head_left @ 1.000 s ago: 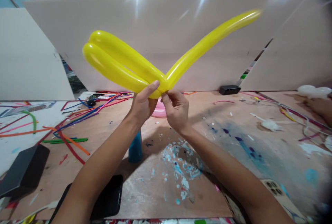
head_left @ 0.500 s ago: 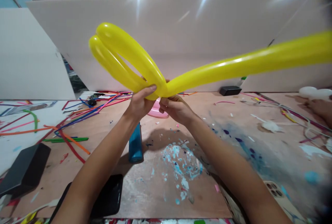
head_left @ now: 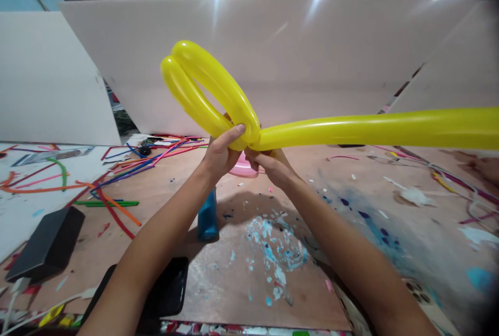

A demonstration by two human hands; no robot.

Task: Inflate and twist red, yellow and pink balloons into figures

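Note:
A long yellow modelling balloon (head_left: 331,131) is bent into a narrow loop at its left end, with its straight part running off the right side of the view. My left hand (head_left: 224,150) is closed round the base of the loop, thumb lying across it. Just below the pinched joint, my right hand (head_left: 268,162) grips the balloon with thumb and fingers; part of that grip is hidden behind it. Under the hands a pink rounded thing (head_left: 244,167) shows in part. A blue cylinder (head_left: 208,216) lies on the table beneath my left forearm.
Uninflated balloons (head_left: 156,162) in many colours lie at the left. A black box (head_left: 47,245) with a cable and a black phone-like slab (head_left: 167,289) are near the front. White panels (head_left: 273,66) stand behind the table. Another person's hand (head_left: 485,170) is at the far right.
The balloon's straight part has swung downward, now nearly level. The loop and both hands sit slightly further right in view. Both hands keep their hold. The white balloon by the other person's hand is no longer visible.

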